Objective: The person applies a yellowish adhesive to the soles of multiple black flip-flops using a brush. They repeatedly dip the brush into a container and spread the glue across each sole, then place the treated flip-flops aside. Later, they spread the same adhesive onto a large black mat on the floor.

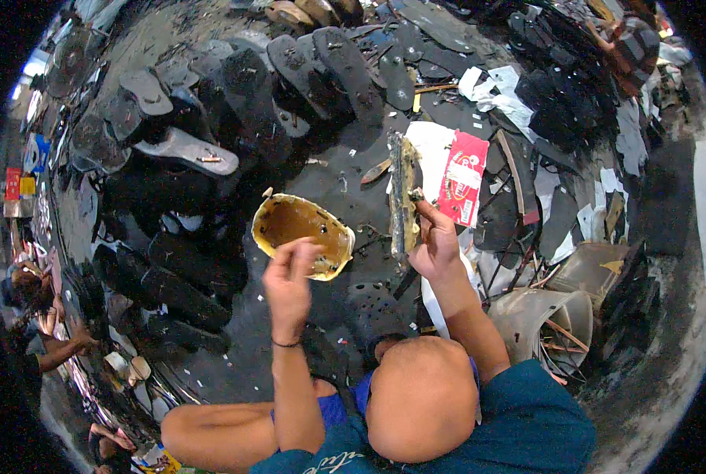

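Observation:
My left hand is over the near rim of a cut-open tub smeared inside with yellow-brown glue. Its fingers are bent and pinched together, slightly blurred; what they hold, if anything, is hidden. A dark cord circles that wrist. In my right hand is a sandal sole, held upright and seen nearly edge-on. Yellowish, glue-like smears cover its right side, and my thumb and fingers grip it there. The tub stands on the dark floor to the sole's left.
Dark sandals crowd the far left. A red carton piece and white sheets lie beyond my right hand. A translucent bucket with sticks lies at right. A clog with holes sits before my bent knee. Other people sit at far left.

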{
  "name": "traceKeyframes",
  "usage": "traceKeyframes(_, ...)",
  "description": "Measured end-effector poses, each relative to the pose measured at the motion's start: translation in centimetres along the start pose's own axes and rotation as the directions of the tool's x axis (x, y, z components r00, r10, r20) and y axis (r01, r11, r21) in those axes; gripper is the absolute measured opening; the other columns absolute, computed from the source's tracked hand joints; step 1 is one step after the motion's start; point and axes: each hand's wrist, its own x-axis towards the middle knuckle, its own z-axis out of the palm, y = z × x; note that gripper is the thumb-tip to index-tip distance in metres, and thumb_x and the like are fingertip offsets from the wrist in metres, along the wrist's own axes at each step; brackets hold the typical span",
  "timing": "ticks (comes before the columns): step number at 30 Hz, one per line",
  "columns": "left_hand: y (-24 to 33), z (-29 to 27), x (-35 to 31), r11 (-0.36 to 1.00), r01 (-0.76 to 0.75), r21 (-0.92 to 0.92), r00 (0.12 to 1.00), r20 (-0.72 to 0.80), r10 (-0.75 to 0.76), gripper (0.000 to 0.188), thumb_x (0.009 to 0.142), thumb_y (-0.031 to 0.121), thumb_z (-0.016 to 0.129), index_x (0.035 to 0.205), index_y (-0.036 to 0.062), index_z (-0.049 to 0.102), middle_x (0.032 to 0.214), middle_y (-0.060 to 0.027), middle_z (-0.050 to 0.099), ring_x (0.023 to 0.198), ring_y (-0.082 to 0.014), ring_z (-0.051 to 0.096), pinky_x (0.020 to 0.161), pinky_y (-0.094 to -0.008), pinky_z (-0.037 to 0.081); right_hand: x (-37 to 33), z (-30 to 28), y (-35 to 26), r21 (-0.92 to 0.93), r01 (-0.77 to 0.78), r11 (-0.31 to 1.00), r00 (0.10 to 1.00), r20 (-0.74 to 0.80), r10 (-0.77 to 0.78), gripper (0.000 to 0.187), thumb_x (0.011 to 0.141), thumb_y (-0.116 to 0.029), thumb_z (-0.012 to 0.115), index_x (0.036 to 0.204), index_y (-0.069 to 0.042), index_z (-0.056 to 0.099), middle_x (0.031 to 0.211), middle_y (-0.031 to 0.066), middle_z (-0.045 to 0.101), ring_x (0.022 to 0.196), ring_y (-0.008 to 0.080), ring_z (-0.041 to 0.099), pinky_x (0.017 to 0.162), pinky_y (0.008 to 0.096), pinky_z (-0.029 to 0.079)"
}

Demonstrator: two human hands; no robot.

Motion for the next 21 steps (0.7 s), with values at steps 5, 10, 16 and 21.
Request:
traceKeyframes(5, 4.0, 4.9, -2.6, 0.994, -0.074, -0.086, 0.967, 0.235, 0.093, 0.044, 0.082, 0.01, 0.08, 0.118, 0.0009, 0.056, 0.101, -0.0066, 0.069, 0.098, -0.013, 0.063, 0.08, -0.0269, 0.052, 0.8, 0.5, 1.2, -0.097, 0.036, 0.995, 0.998, -0.045, -0.04, 0.033, 0.103, -0.023, 0.045, 0.127, -0.003, 0.054, 0.114, 0.0108, 0.067, 0.099, 0.0227, 0.066, 0.087, 0.0393, 0.055)
traceKeyframes(10, 2.9, 7.7, -3.1, 0.979, -0.2, -0.025, 0.98, -0.022, 0.2, 0.038, 0.08, 0.009, 0.082, 0.107, 0.0008, 0.056, 0.093, -0.0062, 0.068, 0.085, -0.0123, 0.066, 0.073, -0.0243, 0.053, 0.4, 2.1, 2.7, -0.404, 0.168, 0.899, 0.947, -0.187, -0.261, 0.031, 0.103, -0.027, 0.051, 0.123, -0.002, 0.053, 0.109, 0.007, 0.065, 0.099, 0.0201, 0.065, 0.087, 0.0385, 0.055)
traceKeyframes(16, 2.8, 7.9, -4.8, 0.964, -0.116, -0.237, 0.993, -0.032, 0.112, 0.021, 0.083, -0.002, 0.076, 0.097, 0.0014, 0.061, 0.084, -0.0029, 0.068, 0.076, -0.0076, 0.064, 0.069, -0.0208, 0.053, -0.9, 2.1, 2.3, -0.354, 0.282, 0.892, 0.929, -0.131, -0.346, 0.032, 0.102, -0.023, 0.052, 0.125, -0.001, 0.054, 0.111, 0.0084, 0.066, 0.098, 0.0191, 0.066, 0.086, 0.0352, 0.055)
traceKeyframes(21, 3.0, 6.9, -6.2, 0.98, -0.092, -0.178, 0.995, 0.011, 0.095, 0.024, 0.083, -0.002, 0.076, 0.102, 0.0009, 0.061, 0.085, -0.004, 0.069, 0.074, -0.0078, 0.064, 0.067, -0.0217, 0.052, -1.4, 2.6, 1.5, -0.455, 0.321, 0.831, 0.938, 0.029, -0.347, 0.028, 0.101, -0.019, 0.052, 0.123, -0.002, 0.055, 0.111, 0.0098, 0.068, 0.095, 0.0184, 0.067, 0.081, 0.0337, 0.056)
